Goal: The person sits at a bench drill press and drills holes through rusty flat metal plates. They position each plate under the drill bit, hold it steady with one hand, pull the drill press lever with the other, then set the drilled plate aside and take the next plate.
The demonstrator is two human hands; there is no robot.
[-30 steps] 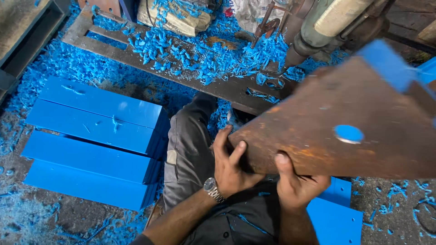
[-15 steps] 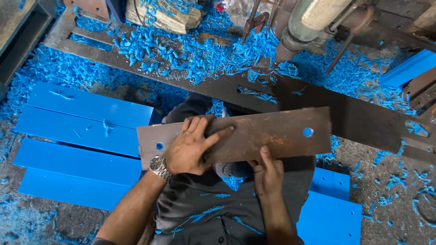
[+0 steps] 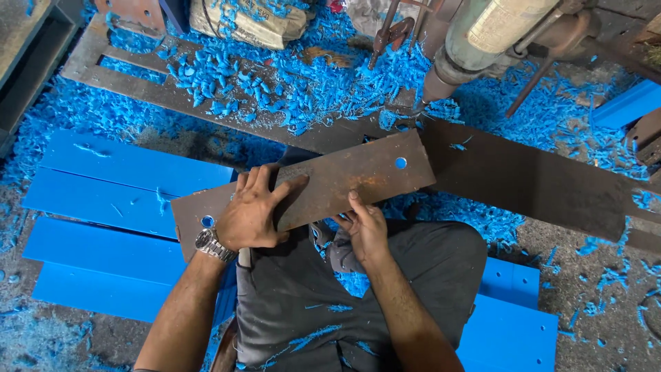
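Note:
A long rusty brown metal plate (image 3: 344,180) with a round hole near each end lies across my lap, tilted up to the right. My left hand (image 3: 249,210), with a wristwatch, presses flat on the plate's left half beside one hole. My right hand (image 3: 365,226) grips the plate's near edge at the middle, thumb on top. Blue shows through both holes. My knees in grey trousers (image 3: 399,275) are under the plate.
Several flat blue boards (image 3: 117,207) lie side by side on the left, more blue boards (image 3: 513,324) at the lower right. A drill machine head (image 3: 482,41) hangs at the top right above a dark metal bed (image 3: 544,182). Blue shavings (image 3: 303,76) cover the floor.
The plate has come down from upright near the camera to flat across my lap. My left hand shifted from its edge to lie on top.

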